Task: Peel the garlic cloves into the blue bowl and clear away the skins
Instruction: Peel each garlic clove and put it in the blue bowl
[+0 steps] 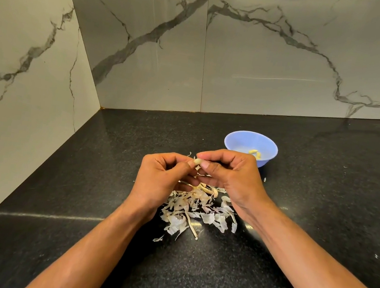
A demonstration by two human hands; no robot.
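Behind both hands' fingers [202,164] w/ clove [197,161]: blue bowl [236,138].

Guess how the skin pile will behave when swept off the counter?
The garlic skins look thin and curled, so probably very light and prone to scatter. They lie loose on the dark counter, so strays likely get left behind.

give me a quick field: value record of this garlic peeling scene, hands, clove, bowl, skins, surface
left hand: left hand pinches the garlic clove
right hand: right hand pinches the same clove from the other side
garlic clove: garlic clove held above the skins
blue bowl: blue bowl behind the right hand, peeled cloves inside
skins: garlic skins piled under the hands
surface: black speckled countertop
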